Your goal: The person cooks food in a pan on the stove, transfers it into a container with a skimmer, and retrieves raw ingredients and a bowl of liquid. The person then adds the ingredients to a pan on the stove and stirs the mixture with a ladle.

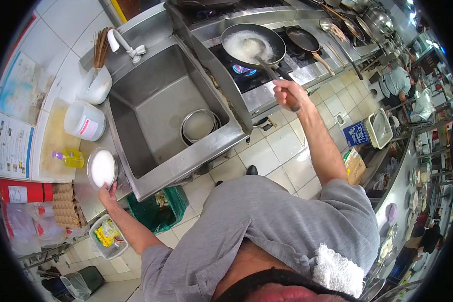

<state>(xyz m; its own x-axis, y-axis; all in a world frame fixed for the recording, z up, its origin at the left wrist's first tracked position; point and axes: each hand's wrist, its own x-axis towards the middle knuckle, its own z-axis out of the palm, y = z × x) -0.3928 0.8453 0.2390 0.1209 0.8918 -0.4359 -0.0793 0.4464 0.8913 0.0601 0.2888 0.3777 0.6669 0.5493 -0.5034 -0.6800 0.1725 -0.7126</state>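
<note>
My right hand (290, 94) is wrapped round the wooden handle of a ladle (255, 48). The ladle's bowl rests in white, foamy contents inside a black wok (273, 39), which sits over a lit blue burner flame (244, 70). Off to the left, my left hand (107, 194) grips the near rim of a round metal bowl (115, 177) filled with white stuff (103, 167). That bowl is at the counter edge beside the sink; whether it rests on the counter I cannot tell.
Between my hands lies a steel sink (153, 100) with stacked round pans (199, 126). A small frying pan (303, 39) is right of the wok. Left are a white tub (85, 121), yellow bottle (73, 158) and egg trays (67, 205). A green bin (174, 211) stands below.
</note>
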